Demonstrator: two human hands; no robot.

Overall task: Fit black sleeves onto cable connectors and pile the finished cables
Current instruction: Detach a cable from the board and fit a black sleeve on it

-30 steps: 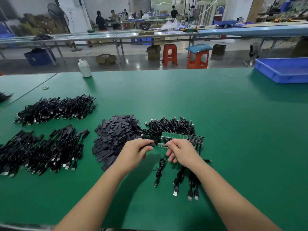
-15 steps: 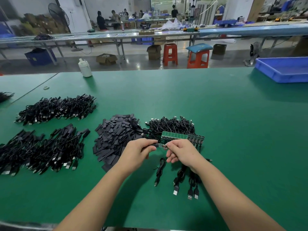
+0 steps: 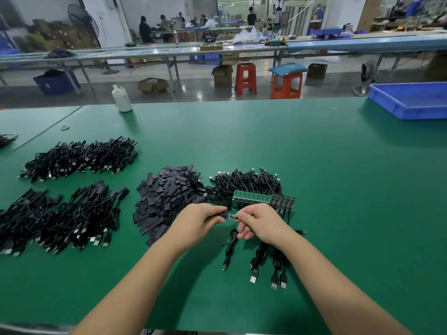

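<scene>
I am in the middle of putting one sleeve (image 3: 222,215) on. My left hand (image 3: 199,224) pinches the black sleeve between thumb and fingers. My right hand (image 3: 260,221) pinches the other end, the small green board (image 3: 232,216) that sits at the end of a cable (image 3: 231,243). The sleeve and the board meet in the gap between my two hands, just above the table (image 3: 314,189). The cable hangs down from them and its plug lies on the table near me.

I think the sleeve is only partly on, because a bit of green board shows bare between my hands.

The next move needs a straight push. The left hand should slide the sleeve along the board toward the right hand, and the right hand should hold the board firm so it does not bend. The sleeve looks like a snug fit, so both must stay in line.

When it is on, the cable goes to the done pile (image 3: 63,218) on my left. The loose sleeves (image 3: 167,197) lie just left of my hands. More boards (image 3: 263,198) and bare cables (image 3: 246,182) wait just behind them.
</scene>
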